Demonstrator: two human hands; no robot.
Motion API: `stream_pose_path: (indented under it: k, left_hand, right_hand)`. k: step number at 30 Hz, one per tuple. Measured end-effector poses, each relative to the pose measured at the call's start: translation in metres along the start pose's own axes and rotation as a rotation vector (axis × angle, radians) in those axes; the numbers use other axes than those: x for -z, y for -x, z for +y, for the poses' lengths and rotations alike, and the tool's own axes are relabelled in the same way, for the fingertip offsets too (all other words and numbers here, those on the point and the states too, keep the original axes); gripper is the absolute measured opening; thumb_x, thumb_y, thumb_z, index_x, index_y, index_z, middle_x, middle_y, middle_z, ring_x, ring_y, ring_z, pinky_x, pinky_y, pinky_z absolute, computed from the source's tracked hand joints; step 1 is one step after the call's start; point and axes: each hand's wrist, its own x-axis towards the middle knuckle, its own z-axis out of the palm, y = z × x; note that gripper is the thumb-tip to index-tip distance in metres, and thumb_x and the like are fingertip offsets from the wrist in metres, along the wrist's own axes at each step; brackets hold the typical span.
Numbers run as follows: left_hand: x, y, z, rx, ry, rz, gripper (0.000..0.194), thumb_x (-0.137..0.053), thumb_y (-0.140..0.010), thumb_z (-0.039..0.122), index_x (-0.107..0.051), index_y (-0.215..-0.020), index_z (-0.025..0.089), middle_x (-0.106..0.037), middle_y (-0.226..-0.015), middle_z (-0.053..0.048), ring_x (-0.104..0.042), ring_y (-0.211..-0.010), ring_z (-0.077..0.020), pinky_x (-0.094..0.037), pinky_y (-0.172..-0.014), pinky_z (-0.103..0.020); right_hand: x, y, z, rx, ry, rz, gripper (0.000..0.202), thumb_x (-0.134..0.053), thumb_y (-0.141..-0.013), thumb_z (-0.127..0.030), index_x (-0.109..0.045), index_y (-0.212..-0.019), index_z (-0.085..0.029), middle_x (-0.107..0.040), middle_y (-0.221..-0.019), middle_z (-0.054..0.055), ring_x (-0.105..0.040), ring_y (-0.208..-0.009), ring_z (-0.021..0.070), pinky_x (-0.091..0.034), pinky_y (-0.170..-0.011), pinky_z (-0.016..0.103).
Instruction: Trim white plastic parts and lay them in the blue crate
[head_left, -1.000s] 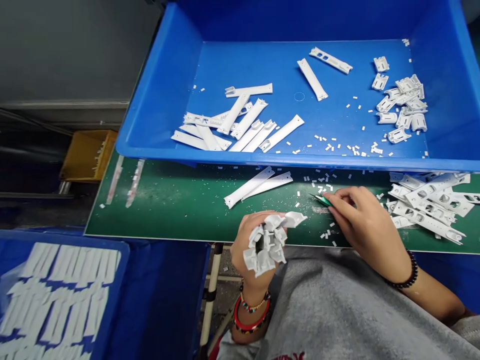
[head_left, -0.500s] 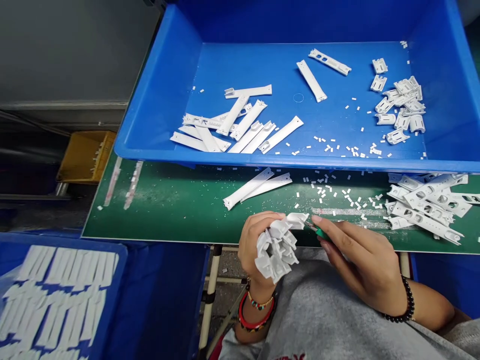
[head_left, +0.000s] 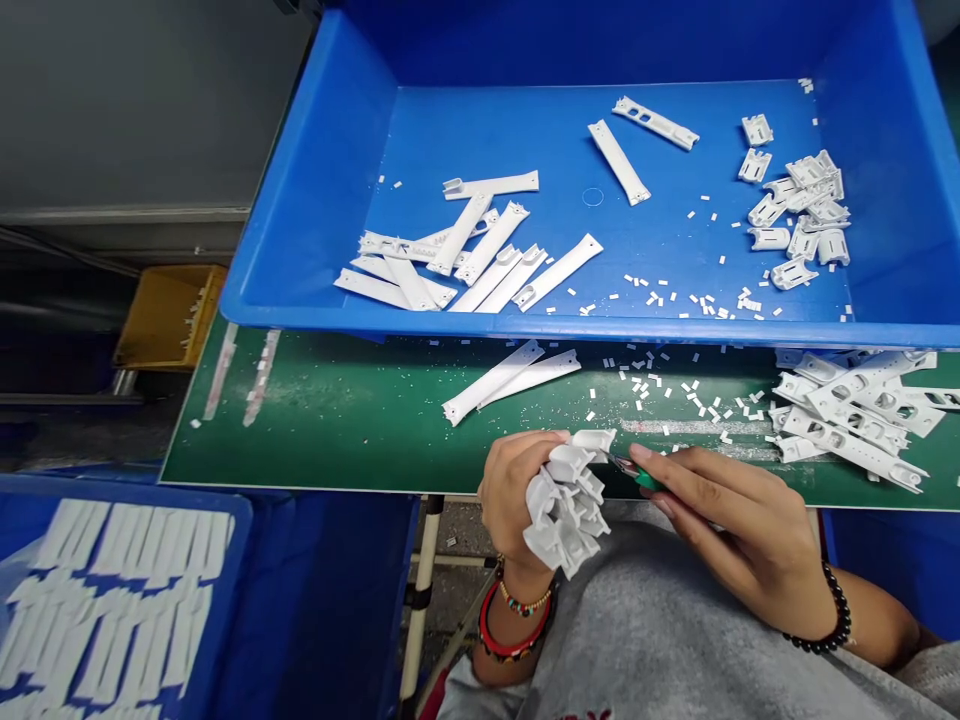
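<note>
Pinching in the right hand (head_left: 754,530) a green-handled tool (head_left: 645,481) and clasping in the left hand (head_left: 514,495), on the near side of the blue bin (head_left: 637,328), a bundle of white parts (head_left: 568,510). Likely light, stiff and slick, so best held snugly around mid-length, clear of the tool.

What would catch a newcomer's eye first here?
A big blue bin dominates the upper view, long white pieces mostly toward its left, short pieces heaped at its right. Below, at the edge of the green table, the left grip clasps a bundle of white parts; the right grip holds a small green tool close by.
</note>
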Motion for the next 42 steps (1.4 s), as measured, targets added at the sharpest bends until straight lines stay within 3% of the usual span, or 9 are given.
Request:
stream_pose_path:
  k: [5,10,15,21,26,31,34,39,42]
  left_hand:
    - [-0.001,-0.003,0.002,-0.005,0.027,0.02,0.018,-0.05,-0.095,0.014,-0.062,-0.102,0.025,-0.069,-0.086,-0.005,-0.071,-0.079,-0.0199,-0.061,-0.063,-0.039]
    - [-0.001,-0.001,-0.001,-0.031,0.041,0.013,0.012,-0.057,-0.093,0.015,-0.061,-0.101,0.023,-0.07,-0.087,-0.006,-0.069,-0.08,-0.0199,-0.06,-0.066,-0.038]
    - [-0.001,0.002,-0.005,-0.03,0.071,0.033,0.01,-0.062,-0.088,0.013,-0.06,-0.096,0.018,-0.069,-0.088,-0.004,-0.068,-0.08,-0.0171,-0.059,-0.07,-0.033]
    - [-0.003,0.0,-0.002,-0.008,0.09,0.021,0.009,-0.056,-0.092,0.012,-0.06,-0.097,0.02,-0.069,-0.087,-0.004,-0.068,-0.08,-0.0186,-0.058,-0.071,-0.036]
    - [-0.004,-0.002,0.0,-0.009,0.122,0.028,0.012,-0.053,-0.095,0.013,-0.06,-0.1,0.022,-0.068,-0.088,-0.005,-0.067,-0.081,-0.0185,-0.057,-0.072,-0.036]
    - [-0.005,0.001,-0.005,-0.007,0.102,0.035,0.007,-0.061,-0.09,0.014,-0.06,-0.094,0.02,-0.07,-0.087,-0.003,-0.069,-0.079,-0.0183,-0.059,-0.069,-0.036]
    - [-0.006,0.001,-0.004,0.005,0.088,0.043,0.008,-0.057,-0.091,0.014,-0.061,-0.094,0.021,-0.07,-0.085,-0.003,-0.069,-0.078,-0.0185,-0.059,-0.067,-0.037]
    - [-0.006,-0.002,0.001,-0.001,0.095,0.039,0.01,-0.056,-0.092,0.012,-0.06,-0.095,0.02,-0.069,-0.086,-0.004,-0.068,-0.08,-0.0179,-0.057,-0.071,-0.035]
    - [-0.004,-0.003,0.003,-0.002,0.104,0.008,0.009,-0.058,-0.091,0.013,-0.06,-0.096,0.021,-0.07,-0.088,-0.004,-0.067,-0.08,-0.0186,-0.057,-0.069,-0.036]
  right_hand:
    - [-0.001,0.002,-0.001,0.006,0.104,0.027,0.053,-0.055,-0.095,-0.006,-0.05,-0.144,-0.022,-0.07,-0.092,0.005,-0.066,-0.077,0.0139,-0.054,-0.064,0.025]
    - [-0.004,0.005,0.001,0.017,0.204,0.064,0.049,-0.059,-0.092,-0.005,-0.057,-0.138,-0.02,-0.069,-0.094,0.007,-0.064,-0.078,0.0146,-0.052,-0.066,0.027]
    - [-0.004,0.002,0.014,-0.046,0.311,0.183,0.045,-0.062,-0.091,-0.005,-0.062,-0.132,-0.023,-0.07,-0.096,0.006,-0.066,-0.081,0.0151,-0.053,-0.068,0.026]
    - [0.0,-0.001,0.004,-0.048,0.04,0.095,0.049,-0.056,-0.094,-0.005,-0.054,-0.14,-0.023,-0.072,-0.1,0.005,-0.068,-0.084,0.0137,-0.056,-0.073,0.024]
    - [-0.003,-0.001,0.0,-0.006,0.013,0.085,0.054,-0.057,-0.093,-0.005,-0.052,-0.143,-0.024,-0.071,-0.095,0.005,-0.068,-0.081,0.0138,-0.056,-0.067,0.024]
    - [-0.006,-0.001,0.014,-0.09,0.199,0.087,0.041,-0.056,-0.095,-0.008,-0.058,-0.133,-0.021,-0.071,-0.097,0.005,-0.068,-0.082,0.0152,-0.055,-0.072,0.026]
    - [-0.006,-0.004,0.014,-0.141,0.165,0.112,0.033,-0.049,-0.097,-0.01,-0.056,-0.127,-0.02,-0.071,-0.096,0.005,-0.067,-0.078,0.0143,-0.054,-0.071,0.025]
    - [-0.007,-0.016,0.003,-0.072,0.116,0.069,0.021,-0.034,-0.097,-0.012,-0.054,-0.101,-0.018,-0.057,-0.074,0.0,-0.055,-0.059,0.0115,-0.044,-0.054,0.023]
    - [-0.01,-0.023,0.0,-0.043,0.222,-0.001,0.023,-0.036,-0.101,-0.026,-0.054,-0.089,-0.017,-0.054,-0.071,0.0,-0.051,-0.055,0.0106,-0.037,-0.049,0.024]
